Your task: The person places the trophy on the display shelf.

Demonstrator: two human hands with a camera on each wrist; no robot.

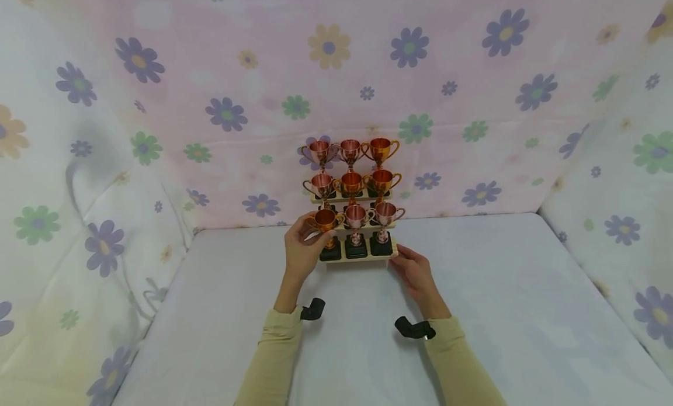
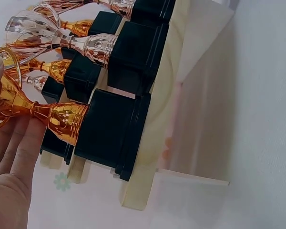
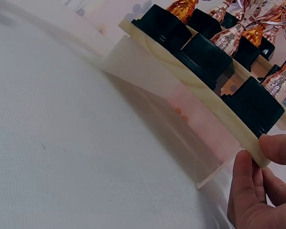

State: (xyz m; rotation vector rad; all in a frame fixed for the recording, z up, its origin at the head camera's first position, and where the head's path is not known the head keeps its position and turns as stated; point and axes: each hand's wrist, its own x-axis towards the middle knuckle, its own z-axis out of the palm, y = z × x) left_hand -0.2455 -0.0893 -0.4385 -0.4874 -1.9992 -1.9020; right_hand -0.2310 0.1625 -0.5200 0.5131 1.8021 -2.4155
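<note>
Currently your left hand [image 1: 301, 249] gripping gold trophy [image 1: 325, 222] cup, base meeting front-left spot of tiered stand [image 1: 363, 257]. Right hand [image 1: 416, 273] pinching stand corner, steadying. Keep trophy upright, seat base squarely.

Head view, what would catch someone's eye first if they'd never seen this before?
First, the stepped wooden stand at the back of the white table, holding three tiers of shiny little trophy cups on black bases. Next, the left hand gripping the gold trophy at the lowest tier's left end, while the right hand touches the stand's right corner. Behind hangs flowered pink cloth.
</note>
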